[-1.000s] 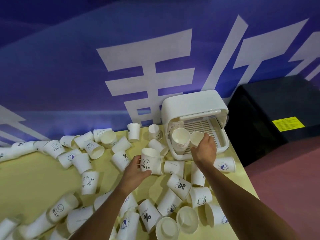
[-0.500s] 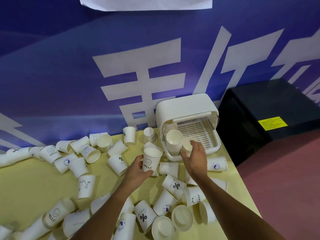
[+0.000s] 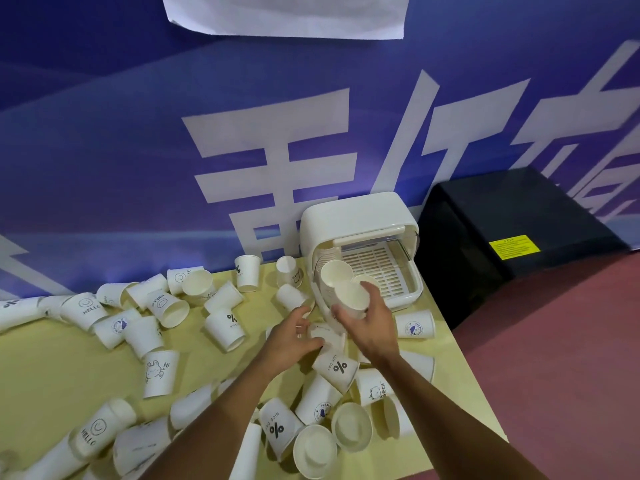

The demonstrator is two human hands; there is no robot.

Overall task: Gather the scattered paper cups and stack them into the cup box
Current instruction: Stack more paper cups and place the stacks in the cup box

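The right hand [image 3: 372, 323] curls its fingers round a paper cup [image 3: 349, 299] at the mouth of the white cup box [image 3: 356, 216], just beyond it on the yellow tabletop [image 3: 52, 375]. Beside it the left hand [image 3: 289, 337] is loosely spread over the scattered cups [image 3: 225, 329], which lie mostly to its left. A blue banner [image 3: 138, 133] rises beyond both hands. Right of them, a black cabinet [image 3: 519, 209] stands on reddish floor [image 3: 554, 375].

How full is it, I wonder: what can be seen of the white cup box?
The cup box looks like white plastic, round-cornered, lid raised over a slotted tray floor. It stands far right on the table, by the blue wall. Nested cups lie stacked in its left side; the right hand holds a cup at its open front.
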